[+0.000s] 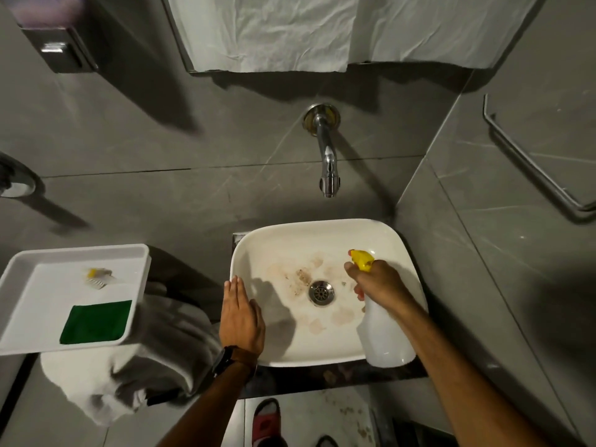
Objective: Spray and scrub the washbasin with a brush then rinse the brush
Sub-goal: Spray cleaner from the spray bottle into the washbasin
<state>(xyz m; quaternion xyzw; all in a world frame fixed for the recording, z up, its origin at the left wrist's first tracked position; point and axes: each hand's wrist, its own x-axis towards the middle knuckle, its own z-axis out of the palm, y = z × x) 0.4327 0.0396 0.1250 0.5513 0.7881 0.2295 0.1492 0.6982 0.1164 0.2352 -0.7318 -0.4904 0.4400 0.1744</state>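
The white washbasin [322,233] sits below a chrome wall tap [327,162]; brown stains ring its metal drain [321,292]. My right hand [377,282] is shut on a white spray bottle [385,337] with a yellow nozzle, held over the basin's right side and pointing left at the stains. My left hand [240,314] lies flat, fingers together, on the basin's left rim. A small brush [96,276] with a yellow handle and white bristles lies in a white tray [19,317] to the left.
A green scouring pad [96,321] lies in the tray, which rests on crumpled white cloth [129,366]. White paper hangs above on the wall [267,30]. A metal rail [535,166] runs along the right wall. A red slipper [266,421] shows on the floor.
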